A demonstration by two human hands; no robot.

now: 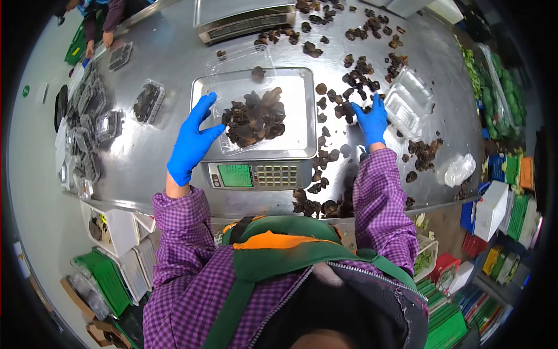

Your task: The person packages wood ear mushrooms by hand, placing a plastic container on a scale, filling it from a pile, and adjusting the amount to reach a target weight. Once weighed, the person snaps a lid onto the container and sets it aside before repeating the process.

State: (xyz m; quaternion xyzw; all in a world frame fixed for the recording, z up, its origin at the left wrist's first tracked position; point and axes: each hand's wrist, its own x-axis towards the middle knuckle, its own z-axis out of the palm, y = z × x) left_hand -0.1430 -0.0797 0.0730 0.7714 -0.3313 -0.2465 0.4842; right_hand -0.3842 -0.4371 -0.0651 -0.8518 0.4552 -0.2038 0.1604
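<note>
My left hand (197, 136), in a blue glove, has thumb and fingers apart at the left edge of a clear plastic clamshell box (237, 150). The box lies with its lid folded back on the scale's metal pan (296, 131). Inside it is a heap of dark wood ear mushrooms (256, 119), and one small piece (258, 73) rests on the lid. To the right of the scale, my gloved right hand (372, 121) reaches over loose wood ear pieces (359, 77), its thumb and finger spread around dark bits. Green digits light up the scale's display (235, 175).
Filled clear boxes (87, 128) crowd the table's left end, with another box (149, 102) nearer the scale. Empty open boxes (410, 104) lie right of my right hand, near a crumpled plastic bag (460, 170). A second scale (244, 23) stands behind. Another person's hands (100, 43) work at the far left.
</note>
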